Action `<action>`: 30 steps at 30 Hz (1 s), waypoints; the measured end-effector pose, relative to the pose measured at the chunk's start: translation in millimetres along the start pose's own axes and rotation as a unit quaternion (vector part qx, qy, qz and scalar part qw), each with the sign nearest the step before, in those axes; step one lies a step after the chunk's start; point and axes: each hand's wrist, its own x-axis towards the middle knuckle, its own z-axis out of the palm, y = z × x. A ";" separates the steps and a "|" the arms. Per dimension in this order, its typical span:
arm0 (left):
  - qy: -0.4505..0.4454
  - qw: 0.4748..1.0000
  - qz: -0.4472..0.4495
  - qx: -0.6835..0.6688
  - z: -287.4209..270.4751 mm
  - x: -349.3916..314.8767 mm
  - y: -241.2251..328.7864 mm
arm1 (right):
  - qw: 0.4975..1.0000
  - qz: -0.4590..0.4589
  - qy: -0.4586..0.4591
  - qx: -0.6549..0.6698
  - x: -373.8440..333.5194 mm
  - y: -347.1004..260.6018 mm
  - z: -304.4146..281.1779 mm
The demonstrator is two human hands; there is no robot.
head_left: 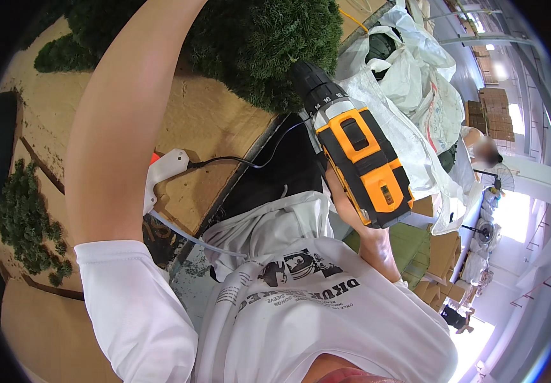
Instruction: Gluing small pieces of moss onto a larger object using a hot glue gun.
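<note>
Table: brown cardboard covered it, probably for protection.
Drill: it was held beyond the table's edge, nose pointed to the green foliage, perhaps to reach it.
Right grip: it was closed on the drill, fingers mostly hidden.
Left grip: outside the view, so its state I could not tell.
White corded tool: it lay on the table, seemingly within easy reach.

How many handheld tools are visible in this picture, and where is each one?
2. One is the yellow-black drill in the right hand; the other is the white corded tool, partly behind the left forearm. More may be hidden.
</note>
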 end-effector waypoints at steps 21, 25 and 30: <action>0.092 0.995 0.028 -0.018 3.5 -11.8 5.0 | 0.976 0.044 0.045 0.207 53.8 -40.3 -46.6; 0.066 0.997 -0.040 0.027 9.9 2.5 -6.2 | 0.989 0.060 0.059 0.125 53.9 -39.4 -34.7; 0.100 0.993 -0.008 0.061 20.4 18.9 -26.8 | 0.987 0.072 0.028 0.140 61.3 -37.7 -17.0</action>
